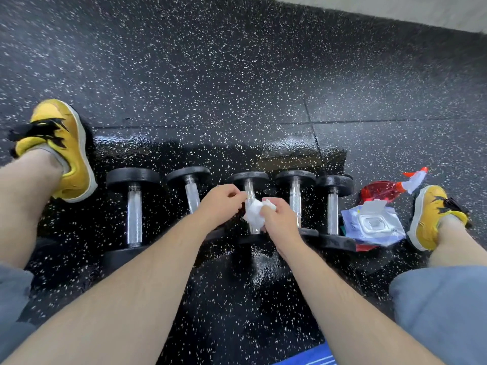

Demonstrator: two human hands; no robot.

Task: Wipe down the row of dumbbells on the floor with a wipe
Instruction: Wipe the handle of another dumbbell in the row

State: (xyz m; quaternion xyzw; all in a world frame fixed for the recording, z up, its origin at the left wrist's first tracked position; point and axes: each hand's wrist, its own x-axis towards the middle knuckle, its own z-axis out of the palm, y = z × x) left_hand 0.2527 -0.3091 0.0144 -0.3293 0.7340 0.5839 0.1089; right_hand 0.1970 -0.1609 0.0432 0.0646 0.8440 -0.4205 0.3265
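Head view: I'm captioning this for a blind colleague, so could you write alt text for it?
The left hand and right hand hold a white wipe over the middle dumbbell of five in a row on a speckled black floor. Yellow shoes flank the row; a wipes pack and red spray bottle lie at its right end.

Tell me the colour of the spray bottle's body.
The spray bottle is translucent red; the head view, the only one, shows it.

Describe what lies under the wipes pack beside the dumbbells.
A red edge shows beneath the wipes pack on its near side, and a green sliver on its left. The pack covers the rest, so what these belong to cannot be told.
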